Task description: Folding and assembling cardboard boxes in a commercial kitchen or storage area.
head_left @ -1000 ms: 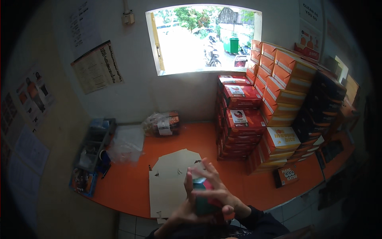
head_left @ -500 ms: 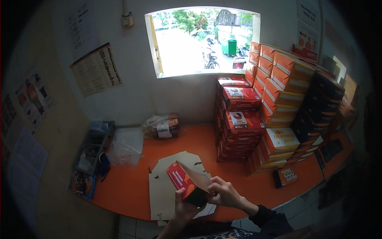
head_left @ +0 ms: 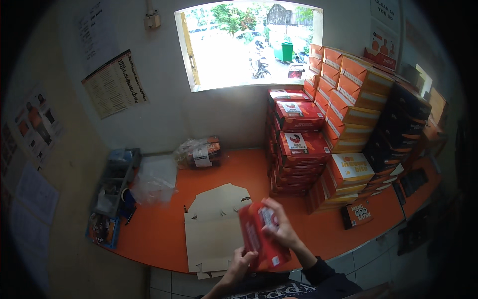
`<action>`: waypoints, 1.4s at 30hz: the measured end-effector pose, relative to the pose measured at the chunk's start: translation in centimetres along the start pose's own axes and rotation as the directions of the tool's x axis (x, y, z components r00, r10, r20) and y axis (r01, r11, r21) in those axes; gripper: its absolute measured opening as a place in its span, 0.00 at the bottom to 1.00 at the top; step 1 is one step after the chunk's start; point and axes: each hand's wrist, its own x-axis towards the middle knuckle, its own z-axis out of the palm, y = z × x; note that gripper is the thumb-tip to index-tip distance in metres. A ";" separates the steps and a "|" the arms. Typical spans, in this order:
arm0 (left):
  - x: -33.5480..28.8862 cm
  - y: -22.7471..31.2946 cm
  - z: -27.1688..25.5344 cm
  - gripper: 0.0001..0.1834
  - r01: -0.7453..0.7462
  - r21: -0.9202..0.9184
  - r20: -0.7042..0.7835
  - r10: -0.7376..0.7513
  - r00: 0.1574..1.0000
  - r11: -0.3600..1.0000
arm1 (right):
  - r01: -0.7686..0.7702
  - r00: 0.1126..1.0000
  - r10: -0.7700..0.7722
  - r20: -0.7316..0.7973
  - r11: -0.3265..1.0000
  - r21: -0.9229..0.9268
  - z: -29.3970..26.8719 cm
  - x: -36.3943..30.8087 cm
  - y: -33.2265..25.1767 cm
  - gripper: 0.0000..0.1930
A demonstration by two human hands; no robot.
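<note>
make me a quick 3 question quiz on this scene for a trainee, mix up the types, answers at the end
1. Multiple choice: what do the left hand and right hand hold? a) a pen b) a red box c) a plastic bag
2. True or false: the flat cardboard lies on the floor.
3. Short answer: which stands higher, the red stack or the orange stack?

Key: 1. b; 2. false, it lies on the tabletop; 3. the orange stack.

Orange table (head_left: 159, 229) holding flat cardboard (head_left: 211, 239) and stacked boxes (head_left: 301, 144)
</note>
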 end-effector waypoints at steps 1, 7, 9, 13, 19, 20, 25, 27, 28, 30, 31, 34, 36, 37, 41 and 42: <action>-0.2 1.2 0.7 0.42 -0.212 0.021 -0.092 0.213 0.973 0.977 | -0.023 0.996 0.035 0.078 0.988 -0.154 0.1 -0.9 0.3 0.42; 0.0 1.5 1.1 0.45 -0.399 0.527 -0.138 0.539 0.831 0.750 | -0.329 0.919 0.324 0.226 0.944 -0.014 1.4 -4.6 1.4 0.38; -0.9 3.5 0.8 0.41 -0.237 -0.211 -0.028 0.237 0.971 0.948 | -0.543 0.832 0.469 0.297 0.798 0.261 0.3 -4.2 -0.7 0.33; -0.1 2.6 1.9 0.47 -0.426 0.652 0.040 0.532 0.846 0.628 | -0.411 0.900 0.409 0.148 0.911 -0.015 1.8 -5.4 1.5 0.38; -3.2 1.1 0.7 0.67 -0.246 0.562 0.209 0.152 0.966 0.790 | -0.268 0.865 0.275 0.420 0.960 -0.076 0.0 -10.6 0.3 0.64; -3.6 1.1 0.7 0.68 -0.244 0.569 0.202 0.155 0.967 0.786 | -0.316 0.831 0.366 0.418 0.930 -0.186 0.9 -11.3 -1.0 0.65; -3.4 1.3 0.1 0.70 -0.356 0.674 0.208 0.296 0.932 0.647 | -0.116 0.867 0.078 0.492 0.992 0.046 -0.8 -9.3 1.5 0.59; -2.5 2.7 1.9 0.71 -0.340 0.667 0.088 0.383 0.920 0.663 | -0.011 0.925 0.104 0.366 0.969 -0.247 0.0 -8.2 -0.2 0.57; -1.6 2.7 2.3 0.71 -0.288 0.613 -0.032 0.387 0.922 0.736 | 0.080 0.949 0.046 0.313 0.923 -0.378 0.2 -7.4 -0.4 0.57; 0.2 1.6 2.9 0.63 -0.325 0.332 -0.151 0.390 0.908 0.886 | 0.046 0.971 0.020 0.238 0.962 -0.269 0.2 -6.2 -0.1 0.58; 0.9 0.8 3.3 0.59 -0.477 0.196 -0.324 0.515 0.793 0.857 | 0.020 0.989 0.005 0.145 0.986 -0.165 0.0 -6.0 0.0 0.60; 3.1 -1.1 3.2 0.54 -0.777 0.029 -0.593 0.637 0.493 0.629 | -0.347 0.899 0.437 -0.033 0.756 0.555 1.1 -5.4 -1.7 0.70; 3.4 -2.7 2.7 0.48 -0.576 0.362 -0.536 0.669 0.515 0.733 | -0.357 0.911 0.411 0.023 0.763 0.539 0.8 -5.2 -1.1 0.70; 3.2 -0.4 2.1 0.57 -0.654 0.008 -0.514 0.564 0.646 0.757 | -0.364 0.922 0.378 0.086 0.768 0.527 0.3 -4.6 -0.8 0.69; 3.4 4.0 -1.0 0.49 -0.675 -0.427 -0.541 0.428 0.724 0.602 | -0.080 0.985 -0.005 -0.174 0.874 -0.479 -2.7 -0.4 -4.2 0.58; 3.3 4.3 -0.8 0.45 -0.634 -0.355 -0.559 0.387 0.733 0.687 | -0.070 0.987 -0.009 -0.163 0.879 -0.472 -2.1 0.3 -5.7 0.58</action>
